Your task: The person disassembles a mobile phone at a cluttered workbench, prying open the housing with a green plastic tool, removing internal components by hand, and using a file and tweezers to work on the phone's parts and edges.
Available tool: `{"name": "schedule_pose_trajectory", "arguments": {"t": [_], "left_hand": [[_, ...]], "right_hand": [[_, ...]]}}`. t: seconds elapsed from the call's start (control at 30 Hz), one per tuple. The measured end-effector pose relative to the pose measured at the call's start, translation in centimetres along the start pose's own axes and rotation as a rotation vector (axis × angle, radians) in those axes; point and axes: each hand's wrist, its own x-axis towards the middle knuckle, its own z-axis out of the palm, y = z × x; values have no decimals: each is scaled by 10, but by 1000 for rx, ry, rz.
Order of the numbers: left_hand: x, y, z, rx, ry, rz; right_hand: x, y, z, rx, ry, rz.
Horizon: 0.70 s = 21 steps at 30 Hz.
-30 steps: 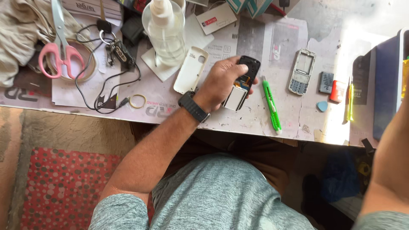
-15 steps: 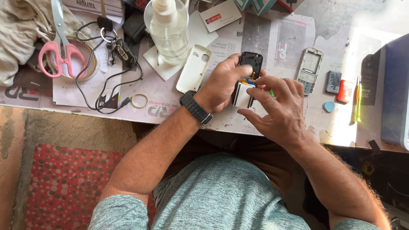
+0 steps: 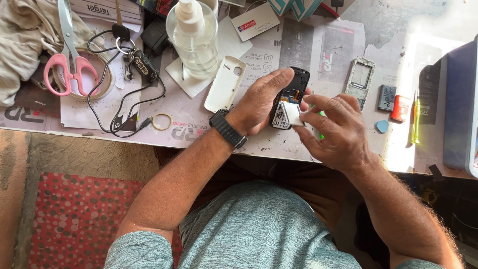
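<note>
My left hand [image 3: 262, 101], with a dark watch at its wrist, grips an opened black phone body [image 3: 293, 90] just above the table's near edge. Fingers of my right hand [image 3: 332, 130] pinch a small white part [image 3: 291, 112] that sits against the phone's open lower half. A green tool [image 3: 319, 135] lies mostly hidden under my right hand. A white phone back cover [image 3: 225, 83] lies face down just left of my left hand.
On the table: a clear spray bottle [image 3: 192, 37], pink scissors [image 3: 69, 64], keys and a black cable [image 3: 130, 74], a ring [image 3: 161, 121], a grey phone frame [image 3: 359, 80], a battery [image 3: 387, 97], a red piece [image 3: 400, 108], a blue pick [image 3: 382, 126], a yellow-green screwdriver [image 3: 415, 119], a blue box [image 3: 460, 109].
My right arm came in from the right edge and its hand closed in on the phone. It now pinches the white part against the phone, which my left hand has kept holding.
</note>
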Motion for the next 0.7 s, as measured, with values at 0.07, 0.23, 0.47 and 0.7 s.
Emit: {"name": "schedule_pose_trajectory", "arguments": {"t": [0.07, 0.23, 0.47, 0.7], "left_hand": [[0, 0, 0, 4, 1, -11], [-1, 3, -1, 55, 7, -32], [-2, 5, -2, 35, 10, -102], [1, 3, -6, 17, -7, -118]], "right_hand": [[3, 1, -1, 11, 38, 9], [13, 10, 3, 101, 139, 93], [29, 28, 15, 298, 59, 325], [34, 41, 20, 385, -41, 415]]}}
